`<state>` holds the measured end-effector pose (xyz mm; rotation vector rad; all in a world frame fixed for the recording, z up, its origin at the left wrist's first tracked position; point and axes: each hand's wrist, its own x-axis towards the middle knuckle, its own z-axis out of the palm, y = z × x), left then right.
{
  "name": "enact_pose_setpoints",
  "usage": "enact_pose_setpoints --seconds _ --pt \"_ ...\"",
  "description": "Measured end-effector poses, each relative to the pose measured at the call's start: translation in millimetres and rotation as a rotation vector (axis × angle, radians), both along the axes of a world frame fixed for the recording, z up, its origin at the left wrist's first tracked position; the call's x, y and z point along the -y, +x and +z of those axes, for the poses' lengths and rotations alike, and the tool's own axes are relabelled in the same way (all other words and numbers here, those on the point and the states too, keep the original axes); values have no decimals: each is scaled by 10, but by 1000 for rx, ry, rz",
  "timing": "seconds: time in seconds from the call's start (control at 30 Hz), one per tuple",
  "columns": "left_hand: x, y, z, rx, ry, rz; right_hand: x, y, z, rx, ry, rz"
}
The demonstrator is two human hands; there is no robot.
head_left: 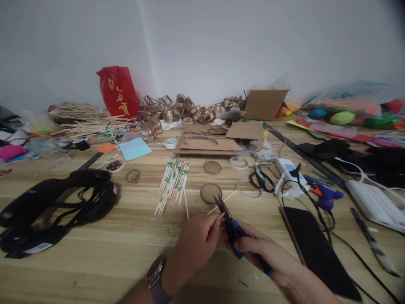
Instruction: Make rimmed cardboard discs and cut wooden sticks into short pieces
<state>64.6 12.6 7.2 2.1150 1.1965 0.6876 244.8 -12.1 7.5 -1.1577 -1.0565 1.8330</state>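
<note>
My left hand (pixel 198 238), with a watch on the wrist, is closed on a thin wooden stick (pixel 222 216) near its end. In my right hand (pixel 257 249) are scissors (pixel 232 226) with blue and black handles; their slightly parted blades point up and left, right by the stick's end. Whether the blades touch the stick I cannot tell. Just beyond lies a round cardboard disc (pixel 211 193) with a corrugated rim, and a smaller disc (pixel 212 167) sits behind it. Wrapped chopsticks (pixel 172 183) are bunched to the left of the discs, one loose stick beside them.
Black headgear (pixel 60 207) lies at left. To the right are tape rings (pixel 249 188), a blue glue gun (pixel 325 192), a dark phone (pixel 319 253) and cables. Cardboard sheets (pixel 205 147), small stick-and-cardboard buckets (pixel 190 112) and a red bag (pixel 118 90) stand towards the wall.
</note>
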Motion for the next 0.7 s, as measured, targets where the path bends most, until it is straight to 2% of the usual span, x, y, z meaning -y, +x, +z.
enact_pose_setpoints --seconds 0.13,0.27,0.4,0.53,0.6,0.7 --pt "-21 -13 13 143 -113 47 7 3 -25 -167 -79 -13" --pt "-64 -38 20 507 -375 67 -3 -9 -73 -299 -202 -64" --pt "-64 4 -81 858 -648 -74 -30 -31 -178 -282 -170 -69" --pt "-11 105 -243 989 -925 -273 -21 -75 -324 -290 -174 66" --pt "18 140 -268 942 -923 -279 -15 -94 -366 -273 -191 98" --pt "53 160 -216 847 -744 -223 -13 -99 -354 -228 -205 110"
